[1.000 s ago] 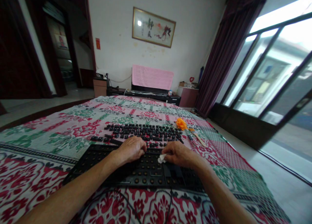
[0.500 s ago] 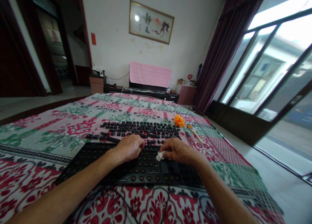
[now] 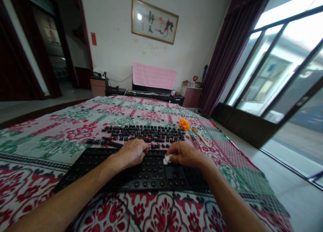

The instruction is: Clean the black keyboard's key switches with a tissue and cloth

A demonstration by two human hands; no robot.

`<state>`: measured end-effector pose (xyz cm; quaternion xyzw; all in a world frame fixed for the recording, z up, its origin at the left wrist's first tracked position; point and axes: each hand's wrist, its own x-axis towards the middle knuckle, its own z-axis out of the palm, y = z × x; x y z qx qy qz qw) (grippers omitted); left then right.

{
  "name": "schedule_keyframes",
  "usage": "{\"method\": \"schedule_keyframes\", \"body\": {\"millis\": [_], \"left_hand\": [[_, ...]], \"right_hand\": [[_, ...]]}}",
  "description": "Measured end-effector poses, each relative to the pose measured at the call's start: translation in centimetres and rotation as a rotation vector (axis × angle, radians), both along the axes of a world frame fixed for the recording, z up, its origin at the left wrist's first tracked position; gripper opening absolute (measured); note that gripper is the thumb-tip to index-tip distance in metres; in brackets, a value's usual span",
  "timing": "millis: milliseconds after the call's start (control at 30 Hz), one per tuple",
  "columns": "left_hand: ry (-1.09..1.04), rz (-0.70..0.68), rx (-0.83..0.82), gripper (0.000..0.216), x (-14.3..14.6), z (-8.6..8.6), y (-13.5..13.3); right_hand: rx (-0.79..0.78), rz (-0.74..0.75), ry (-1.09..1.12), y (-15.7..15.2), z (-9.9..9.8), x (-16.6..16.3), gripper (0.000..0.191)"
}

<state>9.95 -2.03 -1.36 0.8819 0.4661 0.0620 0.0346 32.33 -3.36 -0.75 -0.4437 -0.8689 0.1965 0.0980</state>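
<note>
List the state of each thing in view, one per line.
Keyboard: flat, keycaps off where visible
Keycaps: loose, spread beyond the keyboard
White wad: crumpled, pinched
Right hand: closed on the wad
Left hand: fingers curled, at the keyboard
Pink cloth: draped
Curtain: gathered aside
Picture: hung

Hands, two: left hand and right hand. Keyboard, one. Loose keycaps, several dozen, too small and crowded for an exact count. White wad, one. Orange flower, one. Pale stick, one. Cloths, two: patterned cloth and pink cloth. On the wall: framed picture, one; red slip, one. Curtain, one at right.
</note>
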Motion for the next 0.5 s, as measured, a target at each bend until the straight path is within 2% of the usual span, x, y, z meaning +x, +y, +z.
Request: {"method": "schedule_keyframes", "body": {"millis": [200, 400, 500], "left_hand": [[-0.011, -0.025, 0.030, 0.018, -0.2, -0.5, 0.3], [-0.008, -0.011, 0.034, 0.019, -0.2, -0.8, 0.5], [-0.005, -0.023, 0.041, 0.019, -0.2, -0.7, 0.5]], "right_hand": [[-0.082, 0.003, -0.063, -0.1, 0.9, 1.7, 0.018], [0.108, 0.027, 0.006, -0.2, 1.0, 0.5, 0.024], [0.108, 0.054, 0.005, -0.1, 0.6, 0.0, 0.026]]}}
